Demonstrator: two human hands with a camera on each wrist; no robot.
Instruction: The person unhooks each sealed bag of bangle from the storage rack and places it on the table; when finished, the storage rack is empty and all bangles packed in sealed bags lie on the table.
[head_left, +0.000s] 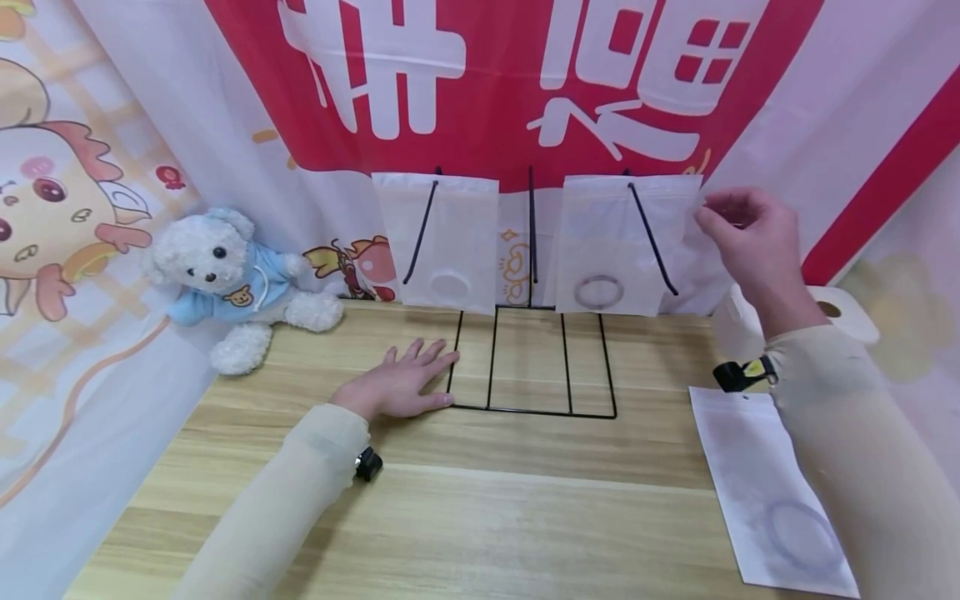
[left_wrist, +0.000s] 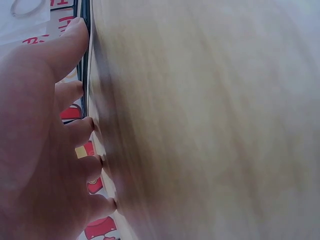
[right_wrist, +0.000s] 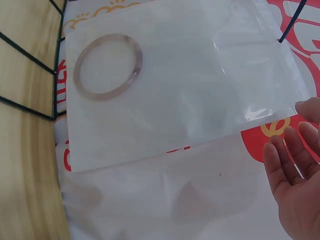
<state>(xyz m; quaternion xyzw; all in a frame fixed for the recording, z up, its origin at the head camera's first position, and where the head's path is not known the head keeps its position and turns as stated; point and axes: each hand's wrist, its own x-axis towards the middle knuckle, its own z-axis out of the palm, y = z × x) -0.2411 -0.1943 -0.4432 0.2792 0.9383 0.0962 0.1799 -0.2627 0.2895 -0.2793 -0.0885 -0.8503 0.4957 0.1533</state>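
Note:
My left hand (head_left: 405,383) lies with spread fingers on the wooden table, its thumb and fingertips at the left side of a black wire rack (head_left: 551,412). Raised at the right, my right hand (head_left: 757,242) is beside the upper right corner of a white-backed clear bag (head_left: 600,225). In the right wrist view its thumb is right at that corner, the other fingers loosely bent and apart from it. This bag hangs on the rack's right prong and holds a pinkish bangle (right_wrist: 137,62). Another such bag (head_left: 465,217) with a pale ring hangs on the left prong.
A third bag (head_left: 750,467) with a bangle lies on the table at the right, partly under my right forearm. White paper rolls (head_left: 851,315) stand behind that arm. A white teddy bear (head_left: 232,275) in blue sits at the left. A printed cloth (head_left: 495,125) hangs behind the rack.

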